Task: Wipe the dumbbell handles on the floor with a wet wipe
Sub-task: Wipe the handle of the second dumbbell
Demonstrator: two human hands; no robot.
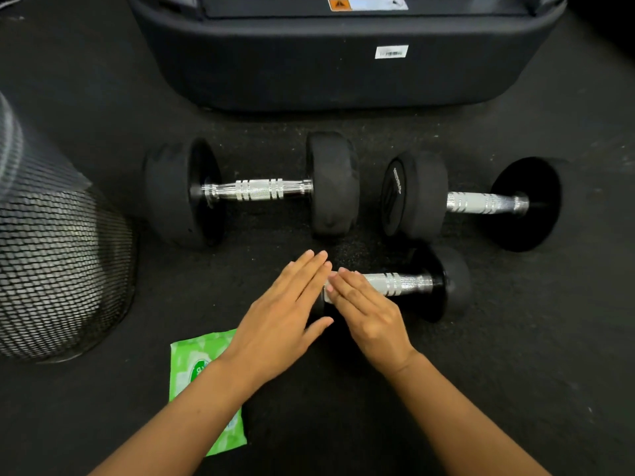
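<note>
Both hands, left and right, flat, fingers spread, empty, over near dumbbell; wipe pack left of it looks unopened; wiping not started.

A dark, speckled rubber gym floor fills the frame, dimly lit, with faint lighter flecks near the centre. Across the top middle sits the rounded black base of a large exercise machine, resting on the floor. It carries a small white barcode sticker on its front and, at the very top edge, an orange and silver warning label. At the left edge stands a black wire-mesh bin, lined with pale material.
</note>
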